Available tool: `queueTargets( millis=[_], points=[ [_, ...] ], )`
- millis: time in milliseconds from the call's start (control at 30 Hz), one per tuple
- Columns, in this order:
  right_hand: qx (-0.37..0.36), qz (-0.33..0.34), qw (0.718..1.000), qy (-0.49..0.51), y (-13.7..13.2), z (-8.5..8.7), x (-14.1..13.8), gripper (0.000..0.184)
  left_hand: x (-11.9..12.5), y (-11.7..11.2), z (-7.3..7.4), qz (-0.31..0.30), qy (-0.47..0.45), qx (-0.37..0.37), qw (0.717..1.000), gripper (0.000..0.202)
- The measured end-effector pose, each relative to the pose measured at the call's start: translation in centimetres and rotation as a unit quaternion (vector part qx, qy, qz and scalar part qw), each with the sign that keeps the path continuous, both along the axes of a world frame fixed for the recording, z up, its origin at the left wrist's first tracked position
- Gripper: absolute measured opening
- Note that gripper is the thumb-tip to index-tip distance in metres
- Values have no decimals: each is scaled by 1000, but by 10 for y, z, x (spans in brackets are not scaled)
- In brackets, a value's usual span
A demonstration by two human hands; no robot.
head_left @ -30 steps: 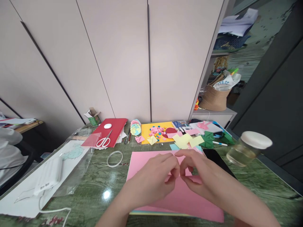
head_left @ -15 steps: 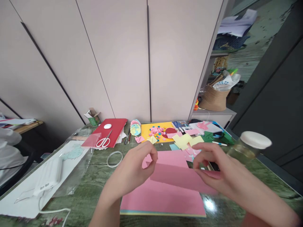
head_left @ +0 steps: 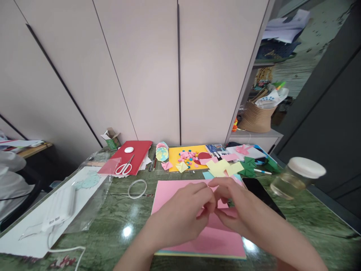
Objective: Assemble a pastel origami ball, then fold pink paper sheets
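My left hand [head_left: 187, 210] and my right hand [head_left: 235, 205] meet over a stack of pink paper [head_left: 175, 246], fingertips almost touching. Both are closed in a pinch. A pink paper strip [head_left: 229, 212] shows between the fingers and thumb of my right hand, apparently bent round so that its ends come together. My fingers hide most of it. Beneath, the stack lies flat, with blue and yellow edges showing at the front.
Behind lie yellow paper squares [head_left: 218, 168], a yellow sheet [head_left: 174, 152] with small coloured pieces, and scissors [head_left: 124, 168] on a red folder [head_left: 138, 150]. A phone [head_left: 263, 195] and lidded jar [head_left: 293, 184] stand right; a white power bank [head_left: 60, 207] lies left.
My hands have come together from either side, left hand moving right and right hand moving left. The pink strip, stretched between them before, is now mostly hidden. The phone shows more fully.
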State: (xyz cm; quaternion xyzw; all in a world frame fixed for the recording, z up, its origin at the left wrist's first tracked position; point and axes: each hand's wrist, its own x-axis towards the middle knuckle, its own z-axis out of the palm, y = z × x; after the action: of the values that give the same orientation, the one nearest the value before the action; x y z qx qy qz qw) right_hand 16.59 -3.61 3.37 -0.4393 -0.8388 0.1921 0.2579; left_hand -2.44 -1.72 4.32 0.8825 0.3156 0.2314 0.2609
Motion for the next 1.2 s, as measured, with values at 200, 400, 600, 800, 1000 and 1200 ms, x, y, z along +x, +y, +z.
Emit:
queueTargets(
  millis=[200, 400, 600, 800, 1000, 1200],
  points=[
    [19, -20, 1000, 1, 1, -1, 13, 50, -11, 1, 4, 11, 31, 26, 999, 22],
    [4, -62, 997, 49, 1, 1, 29, 46, -28, 1, 13, 47, 11, 25, 999, 23],
    [38, -96, 993, 60, 3, 0, 46, 43, -46, 5, 16, 86, 18, 33, 996, 22],
    [66, -111, 991, 42, 6, 2, 45, 41, -56, 10, 15, 165, -36, 44, 985, 13],
    [50, -68, 996, 7, 8, 8, 23, 43, -38, 9, 15, 105, -15, 16, 994, 19],
    [36, -96, 995, 16, 11, 8, 14, 43, -27, 9, 10, 106, 23, 29, 994, 15]
  ],
)
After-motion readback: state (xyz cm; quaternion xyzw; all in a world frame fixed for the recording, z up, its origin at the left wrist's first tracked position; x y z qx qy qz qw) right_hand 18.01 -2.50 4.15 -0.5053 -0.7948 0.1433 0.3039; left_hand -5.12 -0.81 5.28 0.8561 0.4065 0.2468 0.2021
